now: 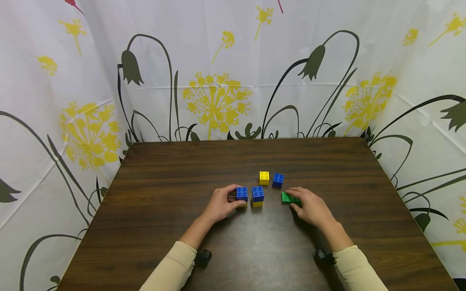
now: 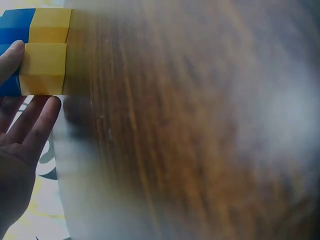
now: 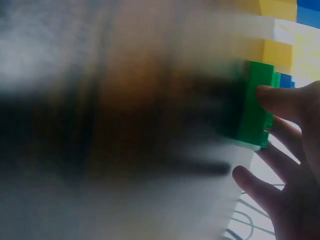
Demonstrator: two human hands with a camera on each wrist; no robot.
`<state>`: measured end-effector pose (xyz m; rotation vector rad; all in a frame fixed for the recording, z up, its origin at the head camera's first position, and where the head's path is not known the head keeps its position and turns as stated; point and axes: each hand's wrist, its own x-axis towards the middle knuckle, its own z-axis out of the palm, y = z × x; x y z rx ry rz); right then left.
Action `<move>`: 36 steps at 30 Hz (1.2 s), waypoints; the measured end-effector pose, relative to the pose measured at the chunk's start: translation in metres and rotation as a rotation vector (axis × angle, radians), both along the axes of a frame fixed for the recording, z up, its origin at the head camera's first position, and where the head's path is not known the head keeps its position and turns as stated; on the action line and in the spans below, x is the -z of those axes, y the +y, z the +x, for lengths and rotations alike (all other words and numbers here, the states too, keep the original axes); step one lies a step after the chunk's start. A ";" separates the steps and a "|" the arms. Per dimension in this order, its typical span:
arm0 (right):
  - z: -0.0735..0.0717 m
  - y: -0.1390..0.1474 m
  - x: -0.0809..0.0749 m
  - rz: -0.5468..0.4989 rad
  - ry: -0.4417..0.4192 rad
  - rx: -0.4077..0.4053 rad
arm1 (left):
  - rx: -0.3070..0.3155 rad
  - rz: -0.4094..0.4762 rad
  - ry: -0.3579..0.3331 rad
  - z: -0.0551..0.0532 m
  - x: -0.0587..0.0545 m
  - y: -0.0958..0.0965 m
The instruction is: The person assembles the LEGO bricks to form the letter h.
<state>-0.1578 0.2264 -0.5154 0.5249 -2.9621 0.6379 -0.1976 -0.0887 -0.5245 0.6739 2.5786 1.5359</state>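
Two-handed building job, partway along

Behind everything hangs a flower-printed curtain (image 1: 218,24), and before it spreads the dark wood-grain table (image 1: 182,165) that carries the work. The left hand (image 1: 220,204) is partly closed, thumb and forefinger pinching the left stack (image 1: 242,194), its other fingers loose. The right hand (image 1: 312,207) has its thumb on the near side of the green brick (image 1: 285,198) and fingers reaching round the far side, with the little finger spread clear.

The left stack is blue on yellow and upright. Just beside it, apart by a narrow gap, stands the right stack (image 1: 257,195), built the same way. The longer green brick lies to their right, studs up; whether it is raised at all I cannot tell. Smallest are a single yellow brick (image 1: 264,178) and a single blue brick (image 1: 278,180), near each other beyond the stacks.

The step in hand looks like placing the left stack while gripping the green brick. The next move probably calls for a steady left hand and a level lift with the right.
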 end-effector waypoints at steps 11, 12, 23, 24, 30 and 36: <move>-0.003 0.000 0.004 -0.026 0.044 -0.013 | -0.007 -0.008 -0.005 0.000 0.000 0.003; -0.003 0.000 0.002 -0.035 0.045 -0.014 | -0.006 -0.009 -0.003 0.000 0.000 0.003; -0.009 -0.029 -0.035 -0.232 0.151 -0.119 | -0.009 -0.021 0.004 0.000 0.000 0.003; -0.010 -0.034 -0.039 -0.244 0.160 -0.136 | -0.008 -0.021 0.004 0.000 0.000 0.003; -0.012 -0.058 -0.049 -0.204 0.198 -0.256 | 0.002 -0.015 0.007 0.001 0.000 0.002; -0.018 -0.078 -0.049 -0.159 0.211 -0.358 | 0.019 0.011 0.019 -0.001 0.000 0.002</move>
